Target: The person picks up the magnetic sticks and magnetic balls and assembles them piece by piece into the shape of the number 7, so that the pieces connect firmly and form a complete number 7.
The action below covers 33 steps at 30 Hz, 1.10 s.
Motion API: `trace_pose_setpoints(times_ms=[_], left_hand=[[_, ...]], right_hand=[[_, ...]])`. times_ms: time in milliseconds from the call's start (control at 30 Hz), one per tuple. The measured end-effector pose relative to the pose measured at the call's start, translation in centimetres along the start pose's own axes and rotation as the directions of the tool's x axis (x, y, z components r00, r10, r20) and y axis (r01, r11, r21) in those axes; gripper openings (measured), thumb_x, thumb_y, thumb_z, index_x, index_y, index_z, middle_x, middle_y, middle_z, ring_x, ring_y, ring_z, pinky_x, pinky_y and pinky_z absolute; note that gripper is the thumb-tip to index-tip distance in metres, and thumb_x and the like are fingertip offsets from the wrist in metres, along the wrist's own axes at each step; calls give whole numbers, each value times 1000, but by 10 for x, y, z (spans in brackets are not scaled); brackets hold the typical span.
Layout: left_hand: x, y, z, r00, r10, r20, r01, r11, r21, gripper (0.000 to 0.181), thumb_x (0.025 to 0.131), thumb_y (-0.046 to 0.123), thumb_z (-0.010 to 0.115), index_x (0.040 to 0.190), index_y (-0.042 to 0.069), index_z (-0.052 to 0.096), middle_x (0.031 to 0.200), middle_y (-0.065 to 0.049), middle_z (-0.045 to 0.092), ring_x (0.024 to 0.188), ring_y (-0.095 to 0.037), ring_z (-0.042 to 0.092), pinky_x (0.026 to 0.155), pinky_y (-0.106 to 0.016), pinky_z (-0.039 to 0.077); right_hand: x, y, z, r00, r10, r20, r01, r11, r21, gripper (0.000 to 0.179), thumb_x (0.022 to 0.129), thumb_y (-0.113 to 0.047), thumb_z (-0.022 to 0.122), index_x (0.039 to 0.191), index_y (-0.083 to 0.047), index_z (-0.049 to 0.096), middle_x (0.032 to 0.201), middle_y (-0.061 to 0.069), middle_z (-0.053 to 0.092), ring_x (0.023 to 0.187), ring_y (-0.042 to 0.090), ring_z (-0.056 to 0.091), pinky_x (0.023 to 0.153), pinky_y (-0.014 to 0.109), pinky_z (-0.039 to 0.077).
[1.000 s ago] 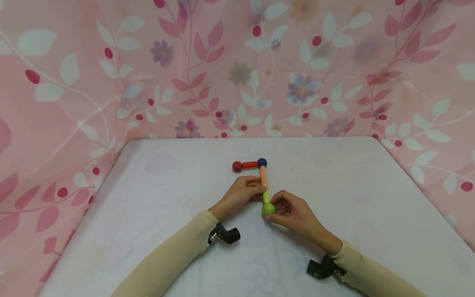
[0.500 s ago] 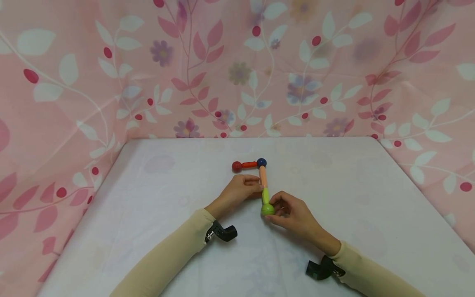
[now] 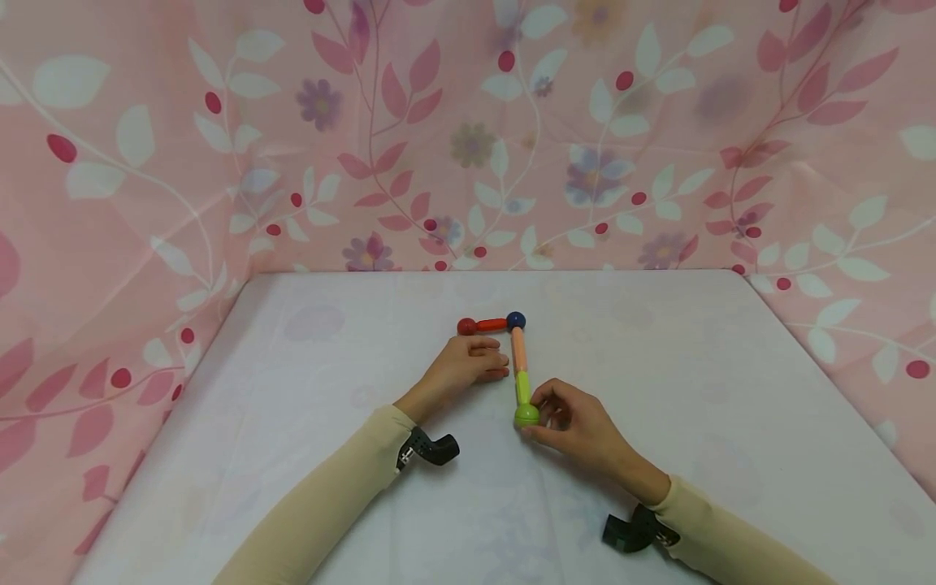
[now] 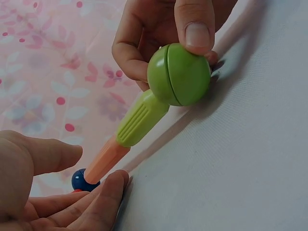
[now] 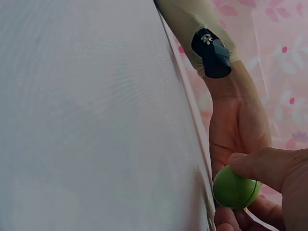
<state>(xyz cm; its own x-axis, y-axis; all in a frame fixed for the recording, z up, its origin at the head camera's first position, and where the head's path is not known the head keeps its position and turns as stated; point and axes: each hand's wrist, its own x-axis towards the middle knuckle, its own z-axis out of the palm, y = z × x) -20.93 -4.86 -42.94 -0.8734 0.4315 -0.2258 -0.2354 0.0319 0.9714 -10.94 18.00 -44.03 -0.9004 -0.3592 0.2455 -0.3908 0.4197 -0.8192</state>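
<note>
My right hand pinches a green ball between thumb and fingers at the near end of a chain of toy pieces. From that ball run a lime-green rod and a peach rod, joined end to end, up to a dark blue ball. A red rod leads left from the blue ball to a red ball. My left hand lies just left of the peach rod, fingers loosely bent and thumb apart, holding nothing. In the right wrist view the rods are hidden.
A white cloth-covered table lies under both hands. Pink floral fabric hangs behind it and at the sides. Black wrist cameras stick out from both sleeves.
My left hand has let go of the rods where they join and drawn back to the left. My right hand keeps its hold on the green ball, which has barely shifted.
</note>
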Motion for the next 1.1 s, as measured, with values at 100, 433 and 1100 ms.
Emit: trace_pose_setpoints(times_ms=[100, 433, 1100], left_hand=[[0, 0, 1, 1000, 3, -1, -3, 1000, 8, 44, 101, 8, 69, 139, -10, 56, 114, -17, 73, 100, -26, 74, 91, -35, 57], [1, 6, -2, 978, 180, -107, -159, 971, 179, 32, 101, 11, 69, 128, -5, 66, 104, -16, 72, 90, -25, 73, 80, -32, 60], [20, -2, -47, 887, 396, -237, -176, 765, 619, 35, 97, 11, 73, 130, -1, 69, 118, -14, 70, 106, -26, 65, 93, -40, 53]], right_hand=[[0, 0, 0, 1000, 4, 8, -4, 1000, -9, 36, 82, -7, 90, 107, -9, 64, 89, -1, 66, 74, 16, 63, 61, 26, 50], [-1, 1, -1, 1000, -3, 11, 3, 999, -34, 37, 81, -7, 91, 106, -10, 64, 86, -2, 65, 71, 15, 61, 59, 26, 50], [-1, -2, -2, 998, 0, 57, 1, 1000, -20, 37, 83, -1, 86, 111, -6, 63, 89, 0, 66, 74, 15, 60, 62, 26, 51]])
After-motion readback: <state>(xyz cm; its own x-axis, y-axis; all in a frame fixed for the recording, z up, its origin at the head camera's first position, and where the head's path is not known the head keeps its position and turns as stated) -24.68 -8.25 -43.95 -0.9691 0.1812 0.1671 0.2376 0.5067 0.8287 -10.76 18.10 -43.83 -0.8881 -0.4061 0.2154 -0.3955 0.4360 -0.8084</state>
